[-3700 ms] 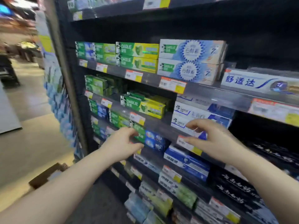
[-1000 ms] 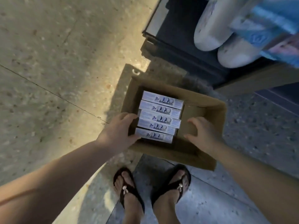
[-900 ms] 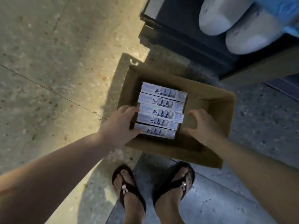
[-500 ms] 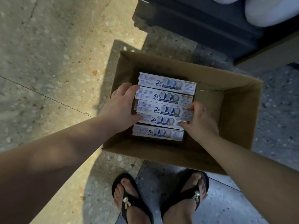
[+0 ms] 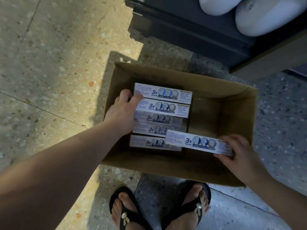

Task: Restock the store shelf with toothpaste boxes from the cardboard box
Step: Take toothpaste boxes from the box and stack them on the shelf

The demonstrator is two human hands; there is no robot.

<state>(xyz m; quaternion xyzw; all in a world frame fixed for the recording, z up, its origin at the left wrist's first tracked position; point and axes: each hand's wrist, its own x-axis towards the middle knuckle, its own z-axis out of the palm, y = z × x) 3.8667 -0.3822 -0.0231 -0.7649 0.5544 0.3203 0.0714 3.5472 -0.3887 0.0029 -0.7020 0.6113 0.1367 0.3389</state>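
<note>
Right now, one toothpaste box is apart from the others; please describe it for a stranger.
Find the cardboard box on the floor. Inside, toothpaste boxes lie in a row. The wanted box alone is raised and shifted right, gripped by the right hand.

The cardboard box (image 5: 232, 171) is open on top, its right half bare (room to reach in). Stacked toothpaste boxes (image 5: 162, 107) fill its left half against the wall; one held toothpaste box (image 5: 199, 142) crosses the near-right corner.
</note>
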